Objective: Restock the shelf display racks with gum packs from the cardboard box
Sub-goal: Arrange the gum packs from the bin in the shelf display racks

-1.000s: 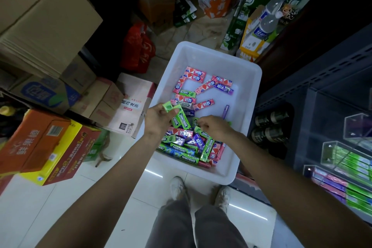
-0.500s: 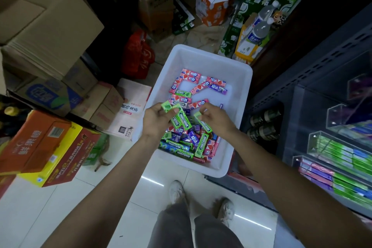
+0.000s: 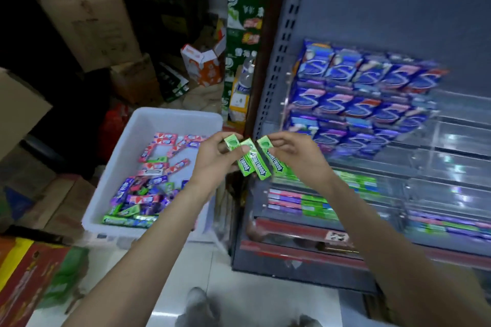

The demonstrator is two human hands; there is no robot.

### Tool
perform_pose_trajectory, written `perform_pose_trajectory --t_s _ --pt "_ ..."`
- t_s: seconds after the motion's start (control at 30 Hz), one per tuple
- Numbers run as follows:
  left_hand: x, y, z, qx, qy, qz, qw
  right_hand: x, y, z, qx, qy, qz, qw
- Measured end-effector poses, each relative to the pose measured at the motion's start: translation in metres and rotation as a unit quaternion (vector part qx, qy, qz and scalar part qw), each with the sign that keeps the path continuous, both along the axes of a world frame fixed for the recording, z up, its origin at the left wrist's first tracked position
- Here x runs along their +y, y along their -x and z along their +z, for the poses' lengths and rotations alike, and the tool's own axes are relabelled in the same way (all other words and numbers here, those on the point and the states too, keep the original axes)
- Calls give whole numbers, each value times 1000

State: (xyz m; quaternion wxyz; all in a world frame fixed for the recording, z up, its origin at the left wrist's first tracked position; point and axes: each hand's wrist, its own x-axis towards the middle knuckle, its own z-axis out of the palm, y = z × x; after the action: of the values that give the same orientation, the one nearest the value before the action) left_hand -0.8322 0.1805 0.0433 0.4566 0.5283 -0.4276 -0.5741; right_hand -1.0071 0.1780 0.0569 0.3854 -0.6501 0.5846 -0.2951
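My left hand (image 3: 212,159) grips two green gum packs (image 3: 252,160), fanned upward. Beside it, my right hand (image 3: 295,151) pinches a third green gum pack (image 3: 271,152). Both hands hover in front of the clear shelf display racks (image 3: 414,167), between them and the white plastic bin (image 3: 119,156). The bin on the floor at the left holds several loose gum packs (image 3: 151,188) in pink, purple and green. The lower rack rows hold green and pink stick packs (image 3: 313,202); the upper rows hold blue gum boxes (image 3: 366,93).
Cardboard boxes (image 3: 87,16) are stacked at the left and back. An orange-and-white carton (image 3: 204,64) and green cartons (image 3: 244,34) stand behind the bin. Red and yellow boxes (image 3: 24,281) lie at the lower left. My shoes (image 3: 198,308) stand on the pale tiled floor.
Both hands have lifted out of the bin with green packs and moved right toward the racks. My view has swung up and right, bringing the shelf display into sight.
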Motion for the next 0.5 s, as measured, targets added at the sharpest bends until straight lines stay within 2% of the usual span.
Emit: perform_pose_trajectory --t_s 0.2,0.5 --pt "44 138 20 -33 45 -52 997 59 136 11 8 34 -56 998" --pt "91 308 25 -61 78 -90 991 131 315 4 48 11 -91 995"
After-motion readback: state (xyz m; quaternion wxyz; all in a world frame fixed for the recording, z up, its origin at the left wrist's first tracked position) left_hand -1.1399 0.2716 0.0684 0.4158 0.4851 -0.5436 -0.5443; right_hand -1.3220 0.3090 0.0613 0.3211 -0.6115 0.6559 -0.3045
